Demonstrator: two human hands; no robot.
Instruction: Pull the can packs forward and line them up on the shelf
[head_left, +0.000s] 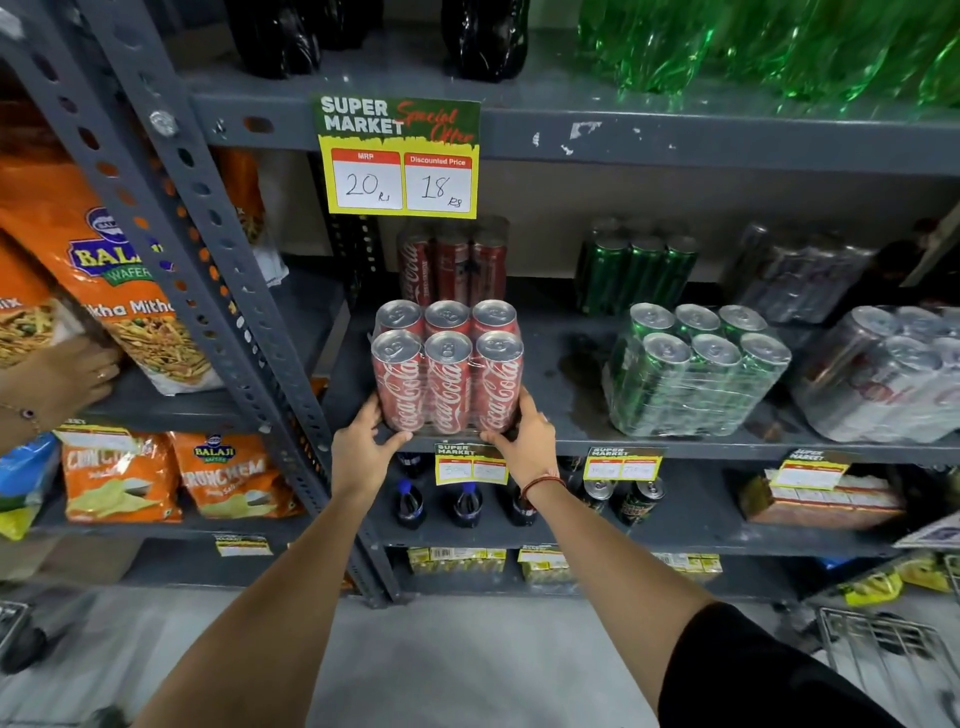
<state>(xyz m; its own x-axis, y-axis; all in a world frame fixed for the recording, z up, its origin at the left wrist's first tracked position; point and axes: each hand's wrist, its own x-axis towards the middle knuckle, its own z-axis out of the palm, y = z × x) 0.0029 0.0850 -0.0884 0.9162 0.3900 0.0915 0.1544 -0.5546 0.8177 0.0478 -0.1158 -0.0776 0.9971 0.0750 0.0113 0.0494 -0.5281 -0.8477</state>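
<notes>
A shrink-wrapped pack of red cola cans (448, 366) stands at the front edge of the grey shelf (566, 395). My left hand (363, 449) grips its lower left corner and my right hand (522, 439) grips its lower right corner. A second red pack (452, 262) stands further back behind it. To the right, a green can pack (693, 371) sits near the front with another green pack (636, 273) behind it. At the far right is a silver can pack (888, 374) at the front and a darker silver pack (802, 273) at the back.
A yellow price tag (399, 158) hangs from the shelf above. Another person's hand (57, 387) reaches to orange snack bags (104, 280) on the left rack. Small bottles (467, 501) stand on the shelf below. A dark stain (579, 369) marks the shelf between the packs.
</notes>
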